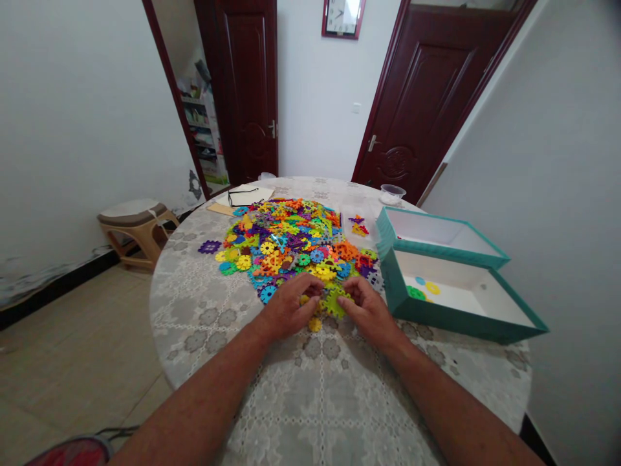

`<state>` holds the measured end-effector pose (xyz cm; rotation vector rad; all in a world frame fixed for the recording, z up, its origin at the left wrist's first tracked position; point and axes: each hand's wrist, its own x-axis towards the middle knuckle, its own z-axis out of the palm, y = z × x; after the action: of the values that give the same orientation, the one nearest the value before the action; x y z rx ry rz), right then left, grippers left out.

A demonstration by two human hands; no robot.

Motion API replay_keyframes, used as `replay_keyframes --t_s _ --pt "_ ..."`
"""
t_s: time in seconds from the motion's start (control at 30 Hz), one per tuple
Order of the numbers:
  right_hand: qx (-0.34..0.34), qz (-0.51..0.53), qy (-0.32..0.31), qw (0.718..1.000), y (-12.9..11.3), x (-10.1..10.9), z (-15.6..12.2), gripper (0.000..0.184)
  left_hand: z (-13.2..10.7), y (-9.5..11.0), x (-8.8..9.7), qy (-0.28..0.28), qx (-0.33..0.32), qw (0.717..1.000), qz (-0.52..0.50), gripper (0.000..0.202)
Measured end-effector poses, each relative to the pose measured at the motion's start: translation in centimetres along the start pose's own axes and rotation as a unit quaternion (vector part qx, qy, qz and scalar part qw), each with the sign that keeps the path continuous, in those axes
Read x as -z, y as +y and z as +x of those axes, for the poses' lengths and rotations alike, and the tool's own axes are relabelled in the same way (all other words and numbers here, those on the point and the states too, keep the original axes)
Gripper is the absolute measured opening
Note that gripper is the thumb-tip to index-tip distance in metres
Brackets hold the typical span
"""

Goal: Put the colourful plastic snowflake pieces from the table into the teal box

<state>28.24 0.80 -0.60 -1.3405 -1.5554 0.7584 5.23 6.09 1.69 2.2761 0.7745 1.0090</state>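
A large heap of colourful plastic gear-shaped building pieces (291,243) spreads over the table. At its near edge my left hand (294,307) is closed, thumb and fingers curled around a yellow piece (305,299) that is mostly hidden. My right hand (369,307) pinches a lime-green gear piece (334,303) between thumb and fingers, just right of the left hand. A small yellow gear piece (315,324) lies on the tablecloth below the two hands. Out to the left, a purple square piece (210,246) lies apart from the heap.
Two teal boxes stand on the right, the nearer box (466,327) with a few pieces inside, the farther box (446,252) behind it. A clear tray (347,226) holds some pieces. Glasses (242,190) and a plastic bowl (392,191) sit farther back. A stool (136,226) stands left.
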Motion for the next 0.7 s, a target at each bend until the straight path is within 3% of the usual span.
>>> replay_keyframes --t_s 0.1,0.23,0.33,0.7 --pt "-0.025 0.0 0.027 0.999 -0.2 0.8 0.3 0.039 -0.1 -0.4 1.0 0.001 -0.023 0.995 0.095 0.029" --pt "-0.032 -0.046 0.023 0.998 -0.7 1.6 0.5 0.027 -0.2 -0.8 1.5 -0.07 -0.027 0.975 0.207 0.055" --pt "-0.034 -0.077 0.01 0.996 -1.0 1.6 0.4 0.021 -0.3 -0.8 1.2 -0.091 -0.017 0.964 0.249 0.063" --pt "-0.025 -0.108 -0.031 0.993 -0.9 1.0 0.1 0.013 0.0 -1.4 0.4 -0.077 -0.03 0.963 0.258 0.036"
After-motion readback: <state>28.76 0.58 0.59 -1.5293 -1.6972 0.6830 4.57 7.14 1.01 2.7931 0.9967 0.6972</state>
